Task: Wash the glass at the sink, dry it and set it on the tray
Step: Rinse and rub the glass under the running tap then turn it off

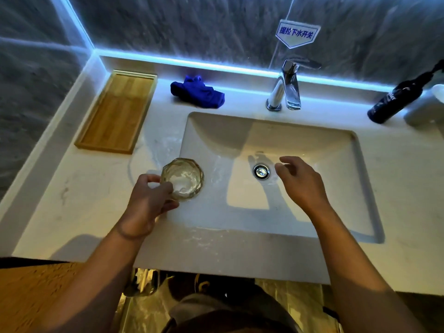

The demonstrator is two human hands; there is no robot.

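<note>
A faceted clear glass (183, 179) stands upright at the left rim of the white sink (312, 150). My left hand (150, 200) is wrapped around its near left side, fingers on the wall of the glass. My right hand (301, 181) hovers over the basin just right of the drain (261, 172), fingers apart and holding nothing. A chrome faucet (287, 88) rises behind the basin; no water runs from it. A crumpled blue cloth (198, 93) lies on the counter behind the sink's left corner. The wooden tray (117, 111) sits at the far left with nothing on it.
A dark bottle (396, 99) and a pale dispenser (425, 109) stand at the back right of the counter. A lit strip runs along the wall behind. Water streaks the counter near the glass. The counter's front edge lies close to my body.
</note>
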